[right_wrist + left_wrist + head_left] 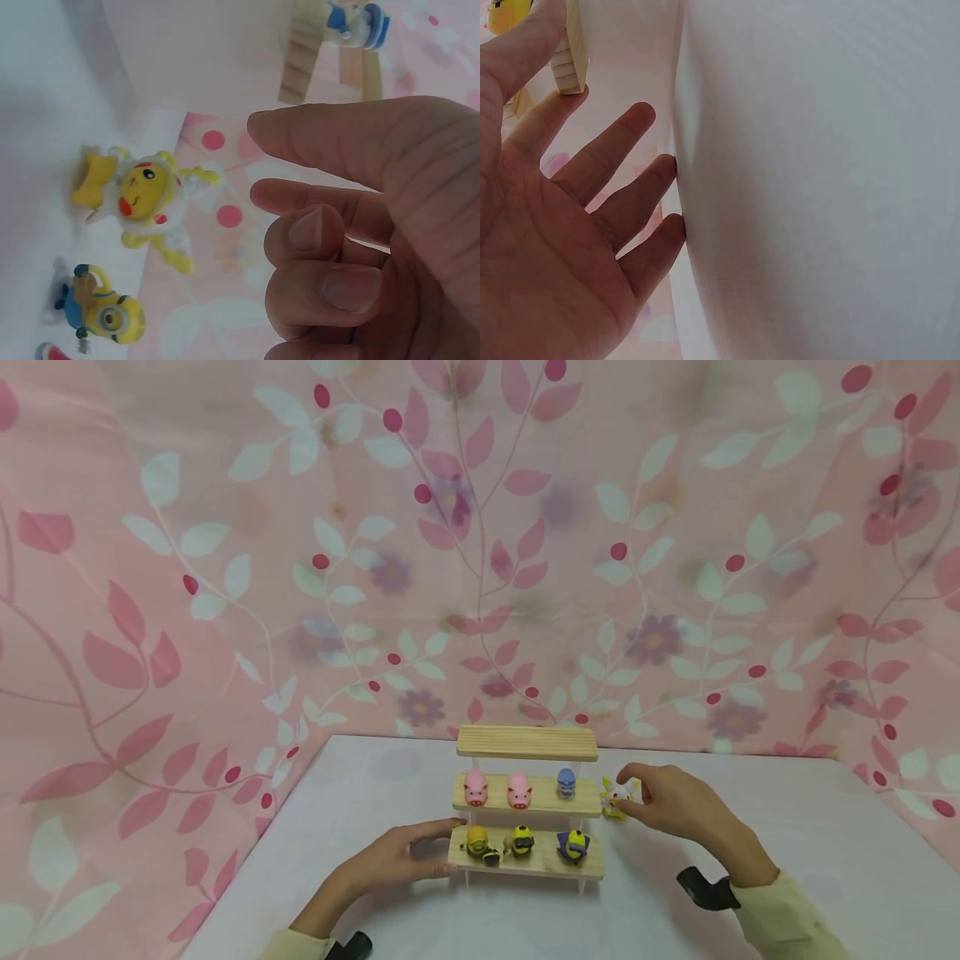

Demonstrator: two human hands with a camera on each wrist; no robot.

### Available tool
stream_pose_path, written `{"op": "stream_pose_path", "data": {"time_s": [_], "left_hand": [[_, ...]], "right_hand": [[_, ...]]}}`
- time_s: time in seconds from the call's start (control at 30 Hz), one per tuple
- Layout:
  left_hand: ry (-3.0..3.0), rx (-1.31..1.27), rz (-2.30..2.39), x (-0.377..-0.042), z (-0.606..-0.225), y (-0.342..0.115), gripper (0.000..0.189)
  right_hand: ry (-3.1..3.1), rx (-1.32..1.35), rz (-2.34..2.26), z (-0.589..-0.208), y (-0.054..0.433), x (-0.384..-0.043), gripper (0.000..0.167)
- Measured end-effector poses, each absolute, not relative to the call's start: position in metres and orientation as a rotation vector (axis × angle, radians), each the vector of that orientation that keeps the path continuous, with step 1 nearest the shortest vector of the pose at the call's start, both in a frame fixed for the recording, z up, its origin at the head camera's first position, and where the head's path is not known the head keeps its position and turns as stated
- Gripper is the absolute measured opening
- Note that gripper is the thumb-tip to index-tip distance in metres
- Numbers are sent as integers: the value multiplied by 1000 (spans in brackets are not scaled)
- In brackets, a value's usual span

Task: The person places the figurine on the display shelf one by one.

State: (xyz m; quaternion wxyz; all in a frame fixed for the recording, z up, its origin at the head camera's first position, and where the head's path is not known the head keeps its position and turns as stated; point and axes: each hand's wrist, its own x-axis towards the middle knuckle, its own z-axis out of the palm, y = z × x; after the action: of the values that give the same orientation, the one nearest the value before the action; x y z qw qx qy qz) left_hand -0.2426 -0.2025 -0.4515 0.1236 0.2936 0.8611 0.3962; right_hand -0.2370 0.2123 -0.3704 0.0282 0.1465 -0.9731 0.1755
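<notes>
A three-tier wooden display stand (528, 743) stands on the table. My left hand (401, 852) grips the left end of its lowest board (571, 56) between thumb and index finger, the other fingers spread. The middle board carries two pink pig figures (518, 791) and a small blue figure (566, 783). Several yellow-and-black figures (573, 846) sit on the lowest. To the right of the stand hovers my right hand (678, 802), thumb and index finger apart with nothing between them. A yellow figure in a white costume (146, 191) stands on the table near its fingertips.
A one-eyed yellow figure in blue (109, 311) stands beside the costumed one, hidden behind the right hand in the head view. Part of a red object (54, 352) shows at that view's edge. Pink floral cloth (480, 568) hangs behind the white table (390, 777).
</notes>
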Motion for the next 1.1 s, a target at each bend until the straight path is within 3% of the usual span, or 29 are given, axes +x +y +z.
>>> {"op": "stream_pose_path", "data": {"time_s": [1.1], "left_hand": [[2518, 884, 1151, -244, -455, -203, 60]], "right_hand": [[-3148, 408, 484, -395, 217, -273, 37]]}}
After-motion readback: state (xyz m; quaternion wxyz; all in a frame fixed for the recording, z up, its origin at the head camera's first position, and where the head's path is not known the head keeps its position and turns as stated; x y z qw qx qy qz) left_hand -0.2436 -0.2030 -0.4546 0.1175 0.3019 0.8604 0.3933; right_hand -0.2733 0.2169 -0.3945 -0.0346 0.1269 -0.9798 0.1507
